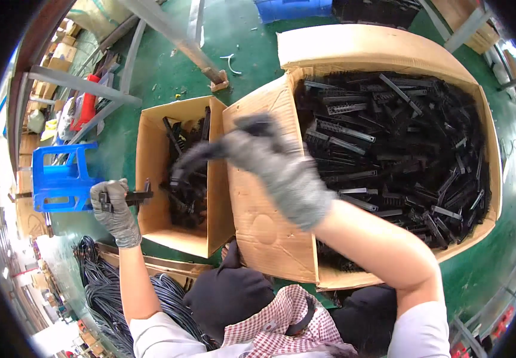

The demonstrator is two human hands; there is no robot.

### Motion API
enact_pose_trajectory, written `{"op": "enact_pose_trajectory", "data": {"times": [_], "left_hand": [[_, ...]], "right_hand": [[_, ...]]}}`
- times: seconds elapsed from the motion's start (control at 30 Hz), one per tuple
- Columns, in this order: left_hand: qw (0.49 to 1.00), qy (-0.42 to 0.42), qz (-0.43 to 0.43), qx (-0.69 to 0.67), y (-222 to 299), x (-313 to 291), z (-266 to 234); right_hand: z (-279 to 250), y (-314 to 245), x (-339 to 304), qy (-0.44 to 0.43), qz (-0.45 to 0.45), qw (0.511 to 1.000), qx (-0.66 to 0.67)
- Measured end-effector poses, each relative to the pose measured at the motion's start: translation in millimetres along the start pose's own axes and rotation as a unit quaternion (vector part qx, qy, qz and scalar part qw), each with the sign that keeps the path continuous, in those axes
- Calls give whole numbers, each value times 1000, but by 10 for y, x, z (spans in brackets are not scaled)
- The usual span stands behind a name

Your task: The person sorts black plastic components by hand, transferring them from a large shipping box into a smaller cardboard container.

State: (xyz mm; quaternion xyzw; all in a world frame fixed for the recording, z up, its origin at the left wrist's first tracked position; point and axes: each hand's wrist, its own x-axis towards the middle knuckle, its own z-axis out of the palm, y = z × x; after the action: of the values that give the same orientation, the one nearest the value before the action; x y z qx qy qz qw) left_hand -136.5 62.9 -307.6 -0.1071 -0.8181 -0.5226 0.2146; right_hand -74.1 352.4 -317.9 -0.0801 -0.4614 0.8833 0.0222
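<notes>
My left hand (116, 209), in a grey knit glove, is closed on a black plastic part (142, 197) at the left edge of the small cardboard box (220, 209). My right hand (273, 167), gloved alike and smeared by motion, is raised over the large box's folded-out flap (264, 250). A long, curved black object (201, 156) reaches from it leftward over the small box; its kind is too blurred to tell. Dark pieces (189, 200) lie in the small box. Many black comb-like plastic parts (389, 155) fill the large cardboard box (491, 161) at right.
A blue plastic stool (67, 200) stands beyond my left hand. Coiled black cables (106, 292) lie beside my left forearm. Metal frame legs (177, 36) rise from the green floor (246, 42) at the back. A blue crate (294, 9) is at the far edge.
</notes>
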Motion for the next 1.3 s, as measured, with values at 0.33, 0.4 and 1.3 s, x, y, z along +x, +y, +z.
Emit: {"op": "enact_pose_trajectory", "data": {"times": [0.33, 0.4, 1.3], "left_hand": [[951, -205, 187, 138, 364, -137, 732], [943, -264, 193, 63, 583, -230, 1344], [685, -580, 144, 417, 1227, -1823, 4861]], "right_hand": [[-776, -1, -646, -164, 39, 888, -428], [-1328, -303, -896, -139, -32, 845, -516], [-4205, -1576, -1242, -87, 173, 413, -890]]}}
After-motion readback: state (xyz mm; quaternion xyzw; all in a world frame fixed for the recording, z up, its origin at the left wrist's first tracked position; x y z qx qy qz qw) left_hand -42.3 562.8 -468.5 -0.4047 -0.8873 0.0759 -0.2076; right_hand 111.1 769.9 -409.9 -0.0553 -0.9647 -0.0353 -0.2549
